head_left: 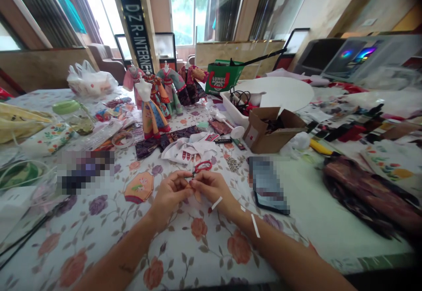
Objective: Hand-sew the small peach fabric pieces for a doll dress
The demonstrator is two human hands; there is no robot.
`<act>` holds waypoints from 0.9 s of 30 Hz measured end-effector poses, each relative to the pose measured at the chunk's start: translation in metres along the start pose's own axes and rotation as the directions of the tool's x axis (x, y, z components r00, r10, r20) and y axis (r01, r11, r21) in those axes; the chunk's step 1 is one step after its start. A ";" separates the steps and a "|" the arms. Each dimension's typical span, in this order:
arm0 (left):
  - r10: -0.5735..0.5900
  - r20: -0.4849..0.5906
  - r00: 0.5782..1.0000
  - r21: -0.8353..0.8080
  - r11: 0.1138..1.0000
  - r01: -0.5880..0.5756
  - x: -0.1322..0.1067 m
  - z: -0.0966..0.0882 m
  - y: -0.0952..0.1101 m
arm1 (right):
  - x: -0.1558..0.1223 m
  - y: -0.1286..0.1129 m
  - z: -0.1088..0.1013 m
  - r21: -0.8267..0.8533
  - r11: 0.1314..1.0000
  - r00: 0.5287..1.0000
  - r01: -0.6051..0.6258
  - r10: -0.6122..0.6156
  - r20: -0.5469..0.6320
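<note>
My left hand (173,190) and my right hand (212,189) meet low over the flowered tablecloth, fingertips pinched together. Between them is a small piece of orange fabric (197,195), mostly hidden by the fingers. White strips (255,226) are stuck along my right wrist and forearm. Just beyond the fingers lie red-handled scissors (203,166), beside a crumpled white printed wrapper (184,150). To the left of my left hand lies an orange embroidered fabric piece (140,186) with a dark red edge.
Dressed doll figures (150,108) stand at the back. An open cardboard box (272,129), a white tray (231,111) and a green bag (224,76) are to the right. A phone (268,185) lies near my right hand. A lidded jar (74,117) stands left.
</note>
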State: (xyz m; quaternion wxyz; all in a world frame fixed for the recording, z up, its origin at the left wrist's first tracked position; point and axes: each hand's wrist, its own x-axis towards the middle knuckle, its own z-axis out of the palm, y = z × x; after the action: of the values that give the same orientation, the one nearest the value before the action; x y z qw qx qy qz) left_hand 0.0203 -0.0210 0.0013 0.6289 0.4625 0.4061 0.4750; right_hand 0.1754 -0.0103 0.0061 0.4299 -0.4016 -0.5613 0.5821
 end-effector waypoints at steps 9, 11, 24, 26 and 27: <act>0.034 -0.014 0.999 0.057 0.998 -0.033 0.000 0.002 -0.004 | -0.008 0.006 -0.011 0.021 0.999 0.999 -0.030 0.029 0.022; 0.024 -0.037 0.999 0.059 0.998 -0.022 0.000 0.002 -0.002 | -0.008 0.008 -0.011 0.015 1.000 1.000 -0.006 0.006 0.023; 0.021 0.048 0.999 0.045 0.999 -0.023 0.001 0.000 -0.008 | -0.009 0.008 -0.007 -0.048 0.999 1.000 0.023 -0.023 -0.002; 0.006 0.027 1.000 0.040 0.999 -0.007 0.000 -0.001 -0.005 | -0.009 0.008 -0.007 -0.050 0.998 0.999 0.039 -0.039 -0.001; 0.002 0.019 1.000 0.038 0.999 -0.003 0.000 0.000 -0.004 | -0.008 0.009 -0.007 -0.046 0.998 0.999 0.033 -0.033 0.000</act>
State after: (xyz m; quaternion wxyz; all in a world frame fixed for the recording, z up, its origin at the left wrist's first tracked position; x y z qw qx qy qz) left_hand 0.0208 -0.0213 -0.0029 0.6232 0.4796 0.4084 0.4636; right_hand 0.1838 -0.0163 -0.0030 0.4304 -0.4024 -0.5807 0.5618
